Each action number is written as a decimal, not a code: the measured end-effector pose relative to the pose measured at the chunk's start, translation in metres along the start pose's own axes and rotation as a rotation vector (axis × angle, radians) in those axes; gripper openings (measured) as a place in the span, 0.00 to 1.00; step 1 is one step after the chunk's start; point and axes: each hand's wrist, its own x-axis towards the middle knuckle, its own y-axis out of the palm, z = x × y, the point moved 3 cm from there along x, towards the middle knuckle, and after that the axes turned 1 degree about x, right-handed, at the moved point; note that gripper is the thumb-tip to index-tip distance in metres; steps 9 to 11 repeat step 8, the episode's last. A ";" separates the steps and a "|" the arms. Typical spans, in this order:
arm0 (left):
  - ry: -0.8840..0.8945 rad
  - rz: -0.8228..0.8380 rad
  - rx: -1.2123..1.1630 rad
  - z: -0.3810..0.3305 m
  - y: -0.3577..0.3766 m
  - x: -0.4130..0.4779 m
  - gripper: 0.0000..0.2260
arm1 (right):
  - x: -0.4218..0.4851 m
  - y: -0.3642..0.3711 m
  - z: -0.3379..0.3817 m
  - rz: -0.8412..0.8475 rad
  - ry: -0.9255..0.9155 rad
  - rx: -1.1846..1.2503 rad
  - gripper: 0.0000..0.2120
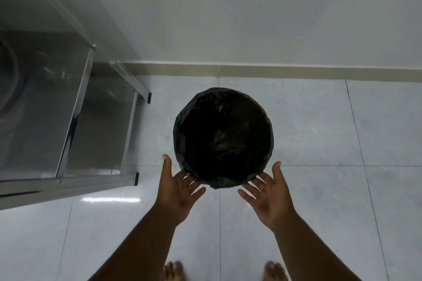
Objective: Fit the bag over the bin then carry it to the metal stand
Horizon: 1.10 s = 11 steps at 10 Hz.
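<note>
A round bin [223,138] stands upright on the tiled floor, seen from above. A black plastic bag [182,121] lines it and is folded over the whole rim. My left hand [180,186] is at the bin's near left edge, palm up, fingers spread, its fingertips at or under the bag's edge. On the near right side my right hand [267,191] mirrors it, palm up with fingers apart. Neither hand grips anything. The metal stand [75,107] is to the left of the bin, about a hand's width away.
A white wall with a beige skirting [274,70] runs just behind the bin. The stand's black-capped feet [137,178] rest on the floor at left. My bare feet [173,269] show at the bottom edge. Glossy floor tiles stretch to the right.
</note>
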 end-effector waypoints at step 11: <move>0.130 0.047 0.079 -0.082 0.057 0.034 0.42 | 0.031 0.076 0.092 0.027 -0.117 -0.236 0.38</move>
